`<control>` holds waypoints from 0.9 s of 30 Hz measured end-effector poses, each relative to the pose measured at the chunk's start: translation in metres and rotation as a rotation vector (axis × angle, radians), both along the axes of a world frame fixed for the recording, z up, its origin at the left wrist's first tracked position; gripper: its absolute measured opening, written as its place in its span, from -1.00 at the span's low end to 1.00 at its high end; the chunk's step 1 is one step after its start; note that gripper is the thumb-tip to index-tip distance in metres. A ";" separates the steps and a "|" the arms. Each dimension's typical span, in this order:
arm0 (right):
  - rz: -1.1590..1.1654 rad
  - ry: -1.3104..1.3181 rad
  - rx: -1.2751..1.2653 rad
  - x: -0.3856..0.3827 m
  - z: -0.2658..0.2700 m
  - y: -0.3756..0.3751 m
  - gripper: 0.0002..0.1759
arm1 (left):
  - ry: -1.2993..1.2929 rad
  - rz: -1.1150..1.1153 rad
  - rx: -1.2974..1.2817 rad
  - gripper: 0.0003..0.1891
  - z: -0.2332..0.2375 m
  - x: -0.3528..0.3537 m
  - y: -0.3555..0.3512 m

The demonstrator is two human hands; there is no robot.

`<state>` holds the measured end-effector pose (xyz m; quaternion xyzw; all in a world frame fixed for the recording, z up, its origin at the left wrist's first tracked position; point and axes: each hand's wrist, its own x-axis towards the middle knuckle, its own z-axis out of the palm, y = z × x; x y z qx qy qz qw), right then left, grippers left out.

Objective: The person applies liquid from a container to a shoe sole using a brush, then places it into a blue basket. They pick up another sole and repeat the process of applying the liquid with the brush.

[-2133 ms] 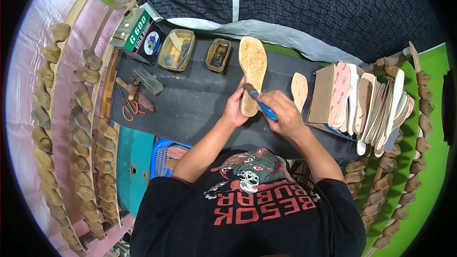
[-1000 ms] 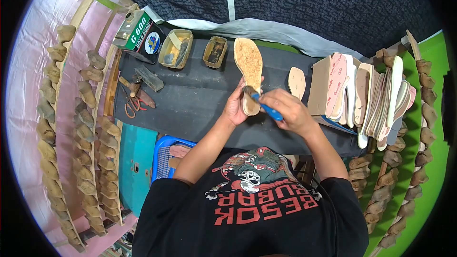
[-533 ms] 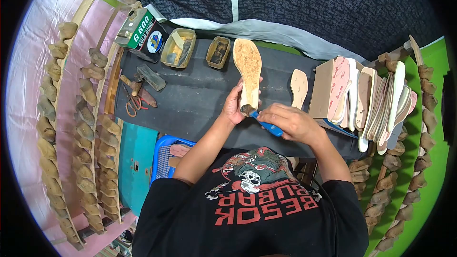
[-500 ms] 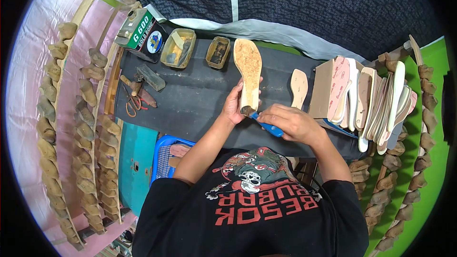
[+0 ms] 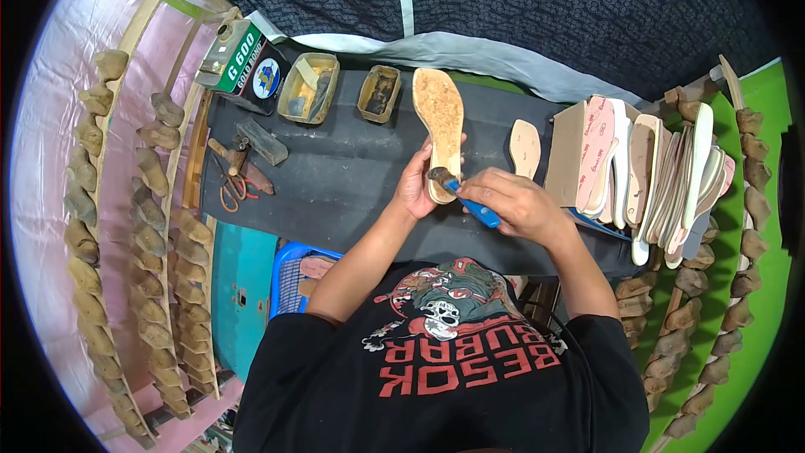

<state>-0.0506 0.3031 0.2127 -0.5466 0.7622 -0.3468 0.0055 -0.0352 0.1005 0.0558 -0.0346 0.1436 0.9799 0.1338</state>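
Observation:
My left hand (image 5: 414,183) grips a shoe insole (image 5: 439,105) by its narrower heel part, holding it up above the dark table. Its wide end points away from me, and a brownish, speckled coating covers much of the face. In my right hand (image 5: 516,203) is a brush with a blue handle (image 5: 479,209). The dark bristle end (image 5: 439,174) touches the insole near the heel. A second, pale insole (image 5: 525,149) lies flat on the table to the right of my hands.
A G 600 can (image 5: 243,65) and two trays, one larger (image 5: 334,92) and one smaller (image 5: 379,94), stand at the back left. Scissors (image 5: 230,189) and a grey block (image 5: 262,143) lie nearby. A box (image 5: 573,155) and stacked insoles are at right. Wooden lasts line both sides.
The brush has moved slightly up along the insole from the heel end, and the insole's heel now shows below it. My left hand keeps its hold.

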 end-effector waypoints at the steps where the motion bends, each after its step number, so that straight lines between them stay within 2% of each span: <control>1: 0.008 -0.008 -0.002 0.002 -0.002 0.000 -0.54 | 0.005 0.013 0.003 -0.40 0.002 -0.001 0.000; 7: 0.024 -0.053 -0.027 0.007 -0.012 0.000 -0.56 | 0.054 0.018 0.037 -0.39 0.003 -0.009 -0.004; 10: -0.078 -0.016 -0.122 -0.001 -0.009 -0.003 -0.55 | 0.034 -0.004 -0.001 -0.38 0.002 -0.010 -0.003; 14: -0.201 0.085 -0.116 -0.005 -0.014 -0.007 -0.54 | 0.012 0.006 0.041 -0.37 0.000 -0.010 0.004; 18: -0.064 0.065 -0.063 0.002 -0.024 -0.008 -0.50 | -0.013 0.024 -0.016 -0.40 -0.002 -0.010 0.002; 22: 0.023 0.007 -0.021 0.015 -0.025 -0.011 -0.61 | -0.047 0.039 0.013 -0.43 0.004 -0.011 -0.001; 25: 0.020 -0.010 -0.059 0.016 -0.026 -0.011 -0.61 | -0.061 0.041 0.017 -0.43 0.006 -0.011 -0.002; 27: -0.036 0.042 -0.093 0.010 -0.026 -0.011 -0.52 | -0.024 0.024 0.026 -0.43 0.003 -0.010 -0.003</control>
